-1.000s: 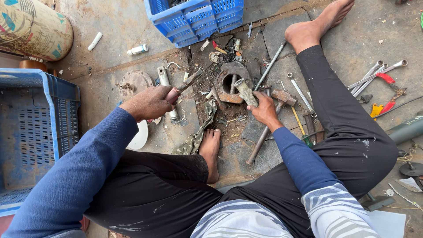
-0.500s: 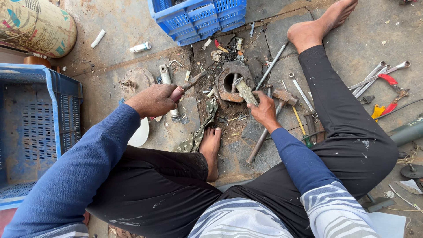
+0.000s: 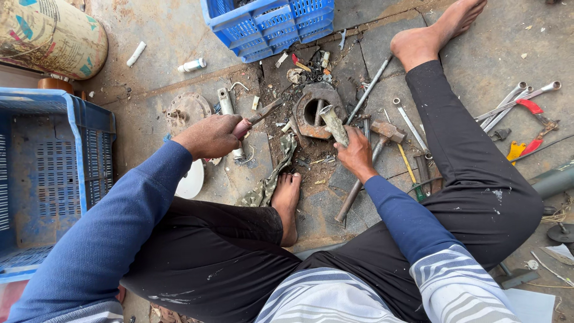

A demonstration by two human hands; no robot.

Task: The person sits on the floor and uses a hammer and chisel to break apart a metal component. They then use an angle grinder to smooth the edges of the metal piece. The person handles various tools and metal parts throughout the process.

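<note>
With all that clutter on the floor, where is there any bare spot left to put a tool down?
Bare floor lies between the sack and the upper blue crate, and right of the outstretched foot above the wrenches. It is crowded around the rusty metal ring between the left hand and right hand, and by the hammer.

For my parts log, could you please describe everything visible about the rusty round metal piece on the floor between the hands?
The rusty round metal piece is a thick, brown-corroded ring with a dark central hole, lying flat on the dirty floor among scraps. A grey rod held by the right hand leans against its rim. The left hand's tool tip points toward it.
</note>
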